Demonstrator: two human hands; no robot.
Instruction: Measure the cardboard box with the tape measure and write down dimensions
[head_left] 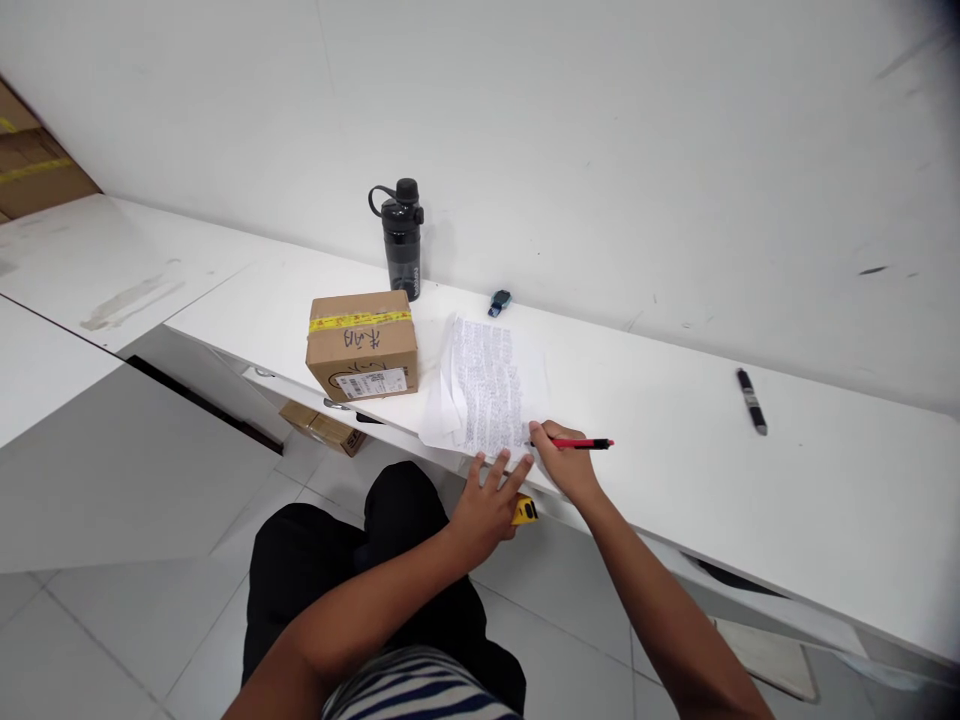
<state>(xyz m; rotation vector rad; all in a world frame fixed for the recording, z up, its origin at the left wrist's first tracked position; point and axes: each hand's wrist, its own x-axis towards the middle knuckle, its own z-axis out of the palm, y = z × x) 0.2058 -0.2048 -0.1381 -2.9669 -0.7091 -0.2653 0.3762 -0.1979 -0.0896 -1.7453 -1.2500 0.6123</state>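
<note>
My right hand [564, 462] is closed around a red pen with black ends [581, 443], its tip at the lower right of a sheet of paper [487, 385] covered in dense handwriting. The sheet lies on other loose white sheets near the desk's front edge. With fingers spread, my left hand [486, 508] rests its fingertips on the bottom edge of the paper. A yellow and black object [525, 511] shows beside my left thumb, below the desk edge; its kind is unclear, and I cannot tell whether the hand touches it.
A taped cardboard box [361, 345] stands left of the paper on the white desk [645, 420]. Behind it is a dark bottle [403, 240]. A small blue and black watch-like object [499, 302] lies near the wall, and a black pen [751, 401] lies far right. Another carton [324, 428] sits below.
</note>
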